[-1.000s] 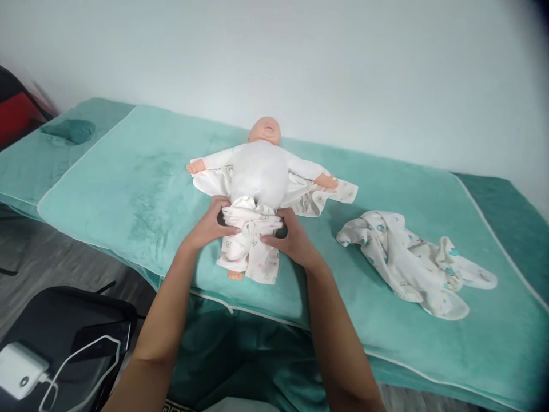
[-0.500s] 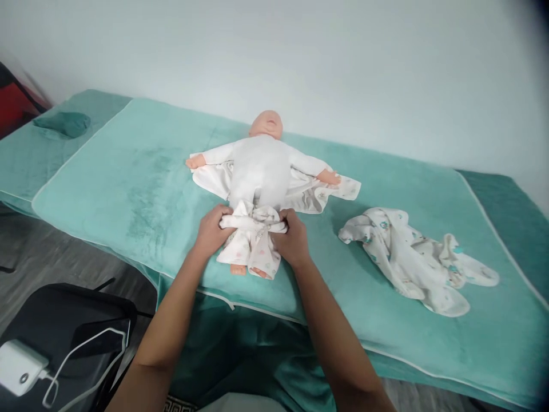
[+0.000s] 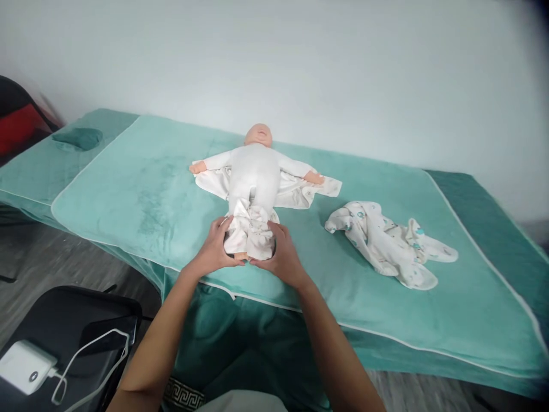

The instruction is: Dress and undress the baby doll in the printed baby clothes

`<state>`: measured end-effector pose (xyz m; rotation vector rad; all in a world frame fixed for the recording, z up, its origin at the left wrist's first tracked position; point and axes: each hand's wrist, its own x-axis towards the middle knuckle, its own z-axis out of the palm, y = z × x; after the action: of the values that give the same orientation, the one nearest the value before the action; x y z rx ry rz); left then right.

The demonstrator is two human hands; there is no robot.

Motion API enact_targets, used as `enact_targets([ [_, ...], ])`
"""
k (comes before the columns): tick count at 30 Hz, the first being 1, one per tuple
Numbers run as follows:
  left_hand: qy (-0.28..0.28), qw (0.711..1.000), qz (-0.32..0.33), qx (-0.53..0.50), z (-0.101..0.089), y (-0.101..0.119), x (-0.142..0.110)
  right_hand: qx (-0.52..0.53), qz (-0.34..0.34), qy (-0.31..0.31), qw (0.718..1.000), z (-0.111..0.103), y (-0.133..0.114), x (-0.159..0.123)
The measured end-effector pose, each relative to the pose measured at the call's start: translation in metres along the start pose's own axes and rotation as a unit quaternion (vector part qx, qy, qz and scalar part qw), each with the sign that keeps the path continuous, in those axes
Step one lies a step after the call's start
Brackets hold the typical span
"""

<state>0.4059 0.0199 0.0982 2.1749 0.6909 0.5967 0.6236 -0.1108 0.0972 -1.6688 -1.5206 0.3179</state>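
A baby doll in a white bodysuit lies on its back on the teal towel, arms spread over an opened printed garment. Bunched printed trousers cover its legs. My left hand is closed on the left side of the trousers near the feet. On the right side my right hand grips them too. The doll's feet are mostly hidden behind my hands.
A crumpled printed baby garment lies on the towel to the right. A small teal cloth sits at the far left of the bed. Down at the left, a black stool holds a phone and a white charger.
My hands have slid down the doll's legs from the hips to the feet, taking the bunched trousers with them. The view has shifted slightly.
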Motion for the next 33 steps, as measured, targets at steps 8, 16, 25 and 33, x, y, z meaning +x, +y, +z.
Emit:
enact_targets([
  [8,0.023,0.995,0.055,0.083,-0.002,0.01,0.013,0.063,0.045,0.04,0.996,0.001,-0.008,0.004],
  [16,0.039,0.996,-0.068,-0.037,-0.004,0.051,-0.006,0.175,0.127,0.06,0.975,-0.007,-0.025,-0.006],
  [25,-0.152,0.969,-0.085,-0.173,-0.049,0.089,-0.041,0.203,0.038,-0.14,0.968,-0.053,-0.075,-0.027],
  [33,-0.429,0.886,0.007,0.174,-0.09,0.113,-0.065,-0.067,-0.047,-0.536,0.84,-0.086,-0.12,-0.011],
])
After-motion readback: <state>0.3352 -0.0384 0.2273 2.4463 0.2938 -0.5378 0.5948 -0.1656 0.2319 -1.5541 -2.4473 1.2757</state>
